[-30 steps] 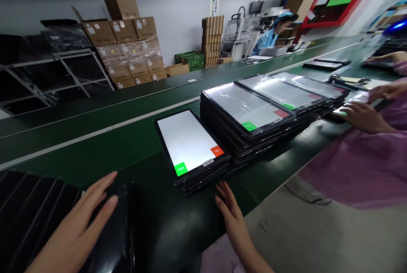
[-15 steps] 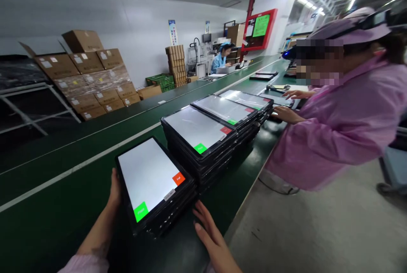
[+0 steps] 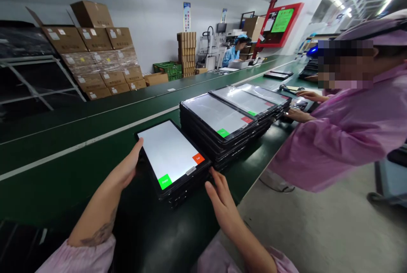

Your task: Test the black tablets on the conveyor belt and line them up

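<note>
The left hand (image 3: 126, 168), half-curled, thumb at the left edge of the lit tablet (image 3: 174, 154) topping a stack (image 3: 190, 186) on the bench (image 3: 190, 230), grip unclear, and the open, empty right hand (image 3: 224, 201) near its right corner should steady it evenly.

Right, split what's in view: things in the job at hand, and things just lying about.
In the job, it seems:
lit tablet, left hand at its left edge
stack under it, right hand near its corner
neighbouring tablets, likely the same work

Apparently just lying about:
cartons by the wall
green crates
</note>
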`<control>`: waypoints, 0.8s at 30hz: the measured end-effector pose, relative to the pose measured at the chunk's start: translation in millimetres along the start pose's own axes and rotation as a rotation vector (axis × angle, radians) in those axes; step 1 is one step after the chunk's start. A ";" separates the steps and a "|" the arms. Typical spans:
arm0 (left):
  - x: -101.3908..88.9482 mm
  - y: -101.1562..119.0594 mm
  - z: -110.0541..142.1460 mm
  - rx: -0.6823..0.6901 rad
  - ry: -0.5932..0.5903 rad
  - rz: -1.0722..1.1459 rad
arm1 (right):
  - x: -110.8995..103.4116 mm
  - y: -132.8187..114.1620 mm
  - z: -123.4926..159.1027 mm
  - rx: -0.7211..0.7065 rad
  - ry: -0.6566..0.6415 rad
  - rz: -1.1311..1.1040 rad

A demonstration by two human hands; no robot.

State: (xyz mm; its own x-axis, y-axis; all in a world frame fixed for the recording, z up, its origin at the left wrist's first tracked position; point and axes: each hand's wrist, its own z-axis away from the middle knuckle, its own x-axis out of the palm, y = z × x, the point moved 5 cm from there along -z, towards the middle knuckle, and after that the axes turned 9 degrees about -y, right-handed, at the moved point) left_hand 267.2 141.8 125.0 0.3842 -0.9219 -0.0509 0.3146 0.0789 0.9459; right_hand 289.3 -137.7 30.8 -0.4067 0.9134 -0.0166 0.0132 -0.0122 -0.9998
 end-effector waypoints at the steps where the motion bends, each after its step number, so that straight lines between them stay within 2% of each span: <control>1: 0.3 1.5 6.6 -0.042 -0.062 -0.044 | 0.0 0.8 -3.0 -0.013 0.017 0.026; 4: 4.9 1.1 24.3 -0.170 -0.215 -0.171 | 0.6 -0.9 -12.4 -0.060 0.019 0.090; 8: 20.9 -5.9 43.7 -0.233 -0.266 -0.086 | 1.6 -9.4 -18.2 -0.113 -0.011 0.165; 9: 25.7 -7.7 48.5 -0.230 -0.253 -0.030 | 2.2 -11.1 -17.1 -0.118 -0.015 0.180; 11: 31.1 -11.1 58.0 -0.212 -0.151 0.057 | 4.7 -12.9 -12.1 -0.119 -0.029 0.201; 14: 31.6 -16.2 69.9 -0.174 0.047 0.119 | 11.6 -12.6 1.2 -0.111 -0.071 0.220; 16: 29.8 -19.6 75.2 -0.168 0.119 0.149 | 15.8 -11.6 12.1 -0.107 -0.105 0.223; 20: 21.9 -21.3 80.7 -0.162 0.176 0.157 | 19.0 -8.1 33.6 -0.086 -0.172 0.195; 24: 15.1 -18.8 81.5 -0.149 0.198 0.121 | 18.8 -4.2 45.4 -0.095 -0.253 0.064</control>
State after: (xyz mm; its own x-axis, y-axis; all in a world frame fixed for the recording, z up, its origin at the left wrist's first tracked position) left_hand 196.4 95.5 132.6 0.5846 -0.8112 -0.0159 0.3745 0.2524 0.8922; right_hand 240.1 -139.0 34.4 -0.6172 0.7813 -0.0931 0.1273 -0.0176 -0.9917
